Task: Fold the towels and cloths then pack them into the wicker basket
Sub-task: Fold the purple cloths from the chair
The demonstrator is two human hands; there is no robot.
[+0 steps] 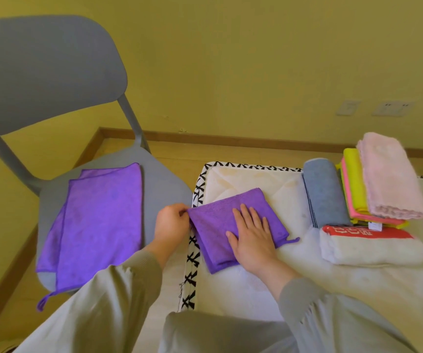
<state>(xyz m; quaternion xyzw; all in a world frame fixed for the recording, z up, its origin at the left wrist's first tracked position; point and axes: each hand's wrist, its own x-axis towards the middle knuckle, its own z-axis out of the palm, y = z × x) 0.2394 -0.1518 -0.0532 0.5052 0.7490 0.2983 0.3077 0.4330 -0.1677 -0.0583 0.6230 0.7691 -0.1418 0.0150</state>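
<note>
Folded purple cloth (pixel 213 225) on mattress (pixel 256 289) edge; right hand (pixel 252 240) pressing flat on it, fingers straight; left hand (pixel 171 222) pinching its left corner; second purple cloth (pixel 101 220) on chair (pixel 167 179) seat; farther right, white towel (pixel 373 250), grey towel (pixel 323 194), pink towel (pixel 388 179), all folded.

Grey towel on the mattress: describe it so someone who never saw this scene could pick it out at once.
Find the white mattress right of the grey chair. Near its far edge, right of the small purple cloth, lie folded towels. The grey towel is the leftmost: plain blue-grey with thin dark edge stripes, unlike the pink-topped bright stack and the red-banded white towel.
</note>
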